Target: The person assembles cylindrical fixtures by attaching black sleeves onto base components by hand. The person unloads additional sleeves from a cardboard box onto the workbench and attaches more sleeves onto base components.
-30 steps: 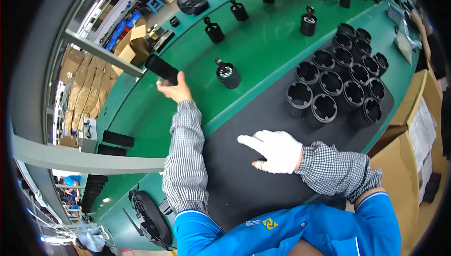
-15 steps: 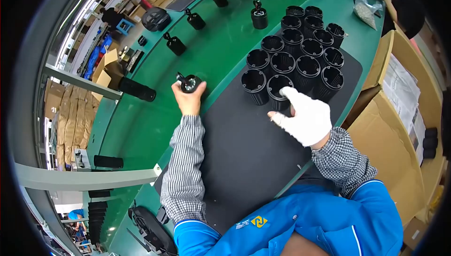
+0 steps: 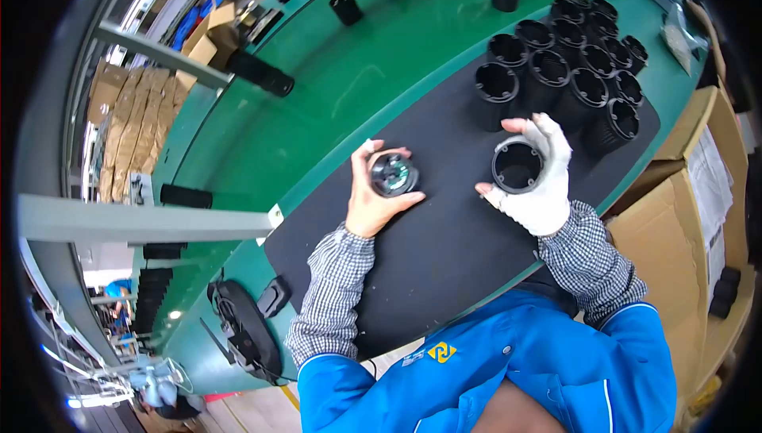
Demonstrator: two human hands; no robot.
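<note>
My bare left hand (image 3: 370, 203) is closed around a round black lamp part (image 3: 394, 174), whose shiny, greenish face points up at me. Over the black mat, my right hand (image 3: 546, 195), in a white glove with fingertips showing, grips a black cylindrical housing (image 3: 517, 168) by its side. The housing's open mouth faces me, with small screw lugs inside its rim. A gap of mat separates the two parts. Just beyond my right hand, several similar black housings (image 3: 548, 68) stand upright in a cluster.
The black mat (image 3: 444, 250) lies on a green bench. Along the green conveyor belt (image 3: 333, 76) stand several black lamp parts (image 3: 345, 6). A cardboard box (image 3: 659, 219) is at my right, a grey metal bar (image 3: 151, 219) at the left, and a black device (image 3: 246, 330) at lower left.
My left hand has brought the lamp part from the belt to over the mat. My right hand has taken a housing from the cluster's near edge and drawn it towards me.
</note>
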